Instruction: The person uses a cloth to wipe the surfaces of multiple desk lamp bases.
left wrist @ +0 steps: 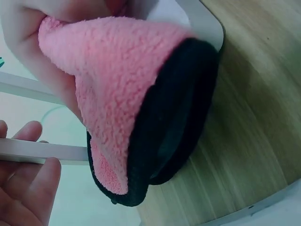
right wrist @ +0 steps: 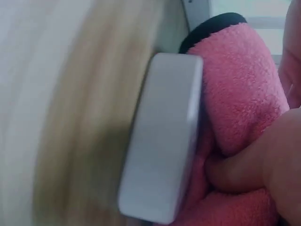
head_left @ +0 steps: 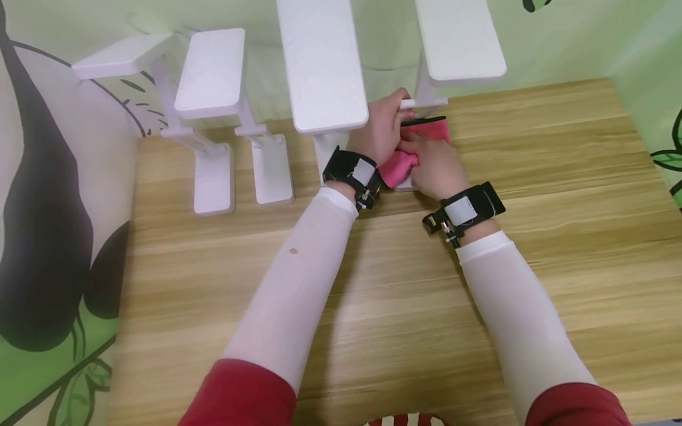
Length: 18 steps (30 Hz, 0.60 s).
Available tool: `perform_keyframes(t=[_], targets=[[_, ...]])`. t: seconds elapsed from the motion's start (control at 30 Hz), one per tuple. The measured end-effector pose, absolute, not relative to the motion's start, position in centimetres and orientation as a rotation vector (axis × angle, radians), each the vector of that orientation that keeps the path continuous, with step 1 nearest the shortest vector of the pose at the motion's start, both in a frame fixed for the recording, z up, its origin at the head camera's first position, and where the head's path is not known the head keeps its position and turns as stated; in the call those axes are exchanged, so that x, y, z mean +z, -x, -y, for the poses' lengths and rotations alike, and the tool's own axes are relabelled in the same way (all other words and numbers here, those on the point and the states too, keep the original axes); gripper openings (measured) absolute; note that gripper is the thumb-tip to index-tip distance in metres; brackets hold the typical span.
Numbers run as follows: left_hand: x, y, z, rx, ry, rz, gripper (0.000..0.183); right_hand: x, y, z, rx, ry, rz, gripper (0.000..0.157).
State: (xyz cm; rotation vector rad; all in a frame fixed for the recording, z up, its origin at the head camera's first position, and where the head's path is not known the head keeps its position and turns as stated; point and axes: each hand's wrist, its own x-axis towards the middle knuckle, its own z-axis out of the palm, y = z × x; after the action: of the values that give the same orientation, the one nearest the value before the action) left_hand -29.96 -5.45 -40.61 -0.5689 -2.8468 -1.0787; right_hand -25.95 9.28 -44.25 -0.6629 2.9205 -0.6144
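Note:
A pink fleecy cloth (head_left: 398, 168) with black edging lies bunched over the base (right wrist: 162, 136) of the rightmost white folding stand (head_left: 460, 41). My right hand (head_left: 439, 168) pinches the cloth against that base, thumb pushed into a fold in the right wrist view. My left hand (head_left: 375, 130) grips the stand's thin white upright (left wrist: 47, 151), fingers on both sides of it. In the left wrist view the cloth's black-edged end hangs loose beside the base. Part of the base is hidden under cloth and hand.
Three more white stands, a tall one (head_left: 322, 65) close by my left wrist, a smaller one (head_left: 210, 71) and one at far left (head_left: 125, 53), stand along the back wall. The wood-grain table (head_left: 389, 284) runs up to patterned walls at the sides.

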Motion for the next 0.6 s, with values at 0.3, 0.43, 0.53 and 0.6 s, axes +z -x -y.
perform_keyframes(t=[0.3, 0.43, 0.53, 0.6], targets=[[-40.8, 30.0, 5.3, -1.077, 0.590, 2.832, 0.021, -44.4, 20.1, -9.7, -0.686, 0.569, -2.944, 0.063], [-40.6, 30.0, 5.6, -1.068, 0.574, 2.839, 0.022, -44.3, 19.0, -9.8, -0.669, 0.611, -2.947, 0.065], [-40.6, 30.0, 5.7, -1.083, 0.574, 2.842, 0.022, -44.3, 20.3, -9.8, -0.697, 0.633, -2.940, 0.061], [-40.7, 30.1, 5.7, -1.091, 0.568, 2.842, 0.021, -44.4, 21.7, -9.6, -0.698, 0.646, -2.933, 0.056]])
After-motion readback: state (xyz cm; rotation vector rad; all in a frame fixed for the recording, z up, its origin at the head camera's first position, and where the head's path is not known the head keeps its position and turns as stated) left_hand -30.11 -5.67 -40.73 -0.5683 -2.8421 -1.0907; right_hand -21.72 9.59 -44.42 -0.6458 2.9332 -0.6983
